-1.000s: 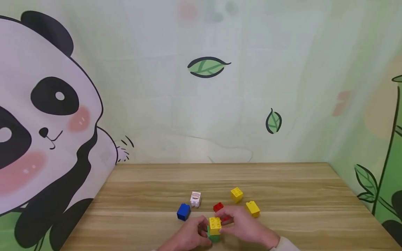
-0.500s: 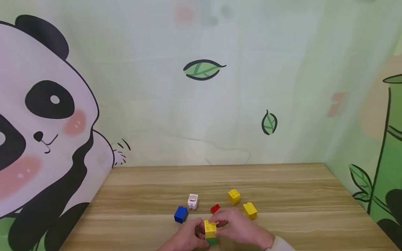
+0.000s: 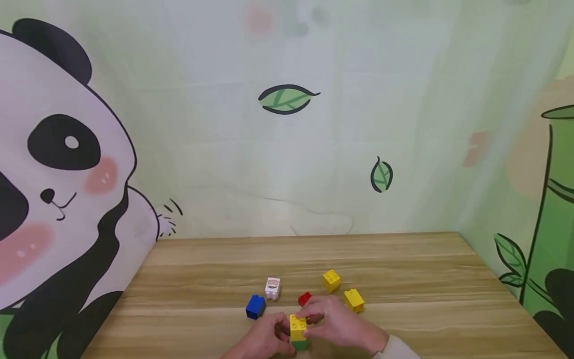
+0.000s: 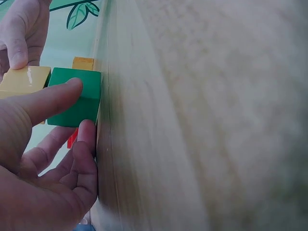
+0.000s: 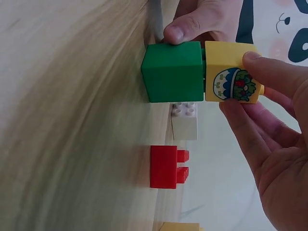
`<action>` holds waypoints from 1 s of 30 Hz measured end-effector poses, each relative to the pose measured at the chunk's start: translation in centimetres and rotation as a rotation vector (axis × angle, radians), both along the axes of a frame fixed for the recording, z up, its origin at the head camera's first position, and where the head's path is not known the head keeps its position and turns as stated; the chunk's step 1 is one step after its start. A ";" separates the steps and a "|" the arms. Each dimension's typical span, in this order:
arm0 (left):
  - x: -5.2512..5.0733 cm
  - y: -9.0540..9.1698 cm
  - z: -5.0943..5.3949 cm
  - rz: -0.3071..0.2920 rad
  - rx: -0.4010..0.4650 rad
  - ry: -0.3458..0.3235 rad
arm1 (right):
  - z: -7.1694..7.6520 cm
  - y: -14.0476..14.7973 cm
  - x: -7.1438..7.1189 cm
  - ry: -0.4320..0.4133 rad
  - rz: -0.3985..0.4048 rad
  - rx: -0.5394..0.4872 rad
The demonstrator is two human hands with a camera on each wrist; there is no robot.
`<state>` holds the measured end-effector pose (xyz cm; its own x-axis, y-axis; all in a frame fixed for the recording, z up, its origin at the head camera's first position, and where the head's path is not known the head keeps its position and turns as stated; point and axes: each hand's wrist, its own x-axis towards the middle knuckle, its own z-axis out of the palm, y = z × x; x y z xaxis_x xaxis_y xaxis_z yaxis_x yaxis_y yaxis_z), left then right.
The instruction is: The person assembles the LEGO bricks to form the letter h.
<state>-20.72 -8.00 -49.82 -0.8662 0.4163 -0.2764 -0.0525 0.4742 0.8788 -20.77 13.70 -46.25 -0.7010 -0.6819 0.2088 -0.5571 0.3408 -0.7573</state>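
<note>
Head view: both hands are meeting over the desk (image 3: 197,284). Left hand (image 3: 263,336) is gripping the green block (image 3: 298,345) from its left side. Yellow block (image 3: 298,328) is sitting on top of the green one, and the right hand (image 3: 334,321) is pinching it from the right. Blue block (image 3: 255,306) and white block (image 3: 272,288) are lying beyond the left hand; red block (image 3: 305,298) is showing just past the right hand's fingers. One loose yellow block (image 3: 331,280) and a second loose yellow block (image 3: 354,300) are lying farther out.

Left wrist view: left thumb is lying across the green block, fingers curling beneath in the picture, block between them.

Right wrist view: right thumb and fingers are pinching the yellow block, touching its face near a printed picture (image 5: 234,83). A narrow gap is showing between the two stacked blocks.
</note>
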 end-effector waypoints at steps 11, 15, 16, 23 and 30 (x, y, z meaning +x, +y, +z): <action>-0.2 0.0 0.1 0.030 0.007 -0.111 | 0.2 0.0 0.2 0.056 0.006 0.120; -0.2 -0.1 0.1 0.035 0.012 -0.126 | 0.2 -0.1 0.3 0.086 0.000 0.137; -0.2 -0.1 0.1 0.033 0.015 -0.123 | 0.2 -0.1 0.3 0.085 -0.002 0.136; -0.3 -0.2 -0.4 0.004 0.021 -0.067 | 0.2 -0.1 0.6 0.044 0.009 0.089; -0.6 -0.5 -0.7 -0.047 0.079 -0.049 | 0.3 0.0 0.5 0.013 0.006 0.077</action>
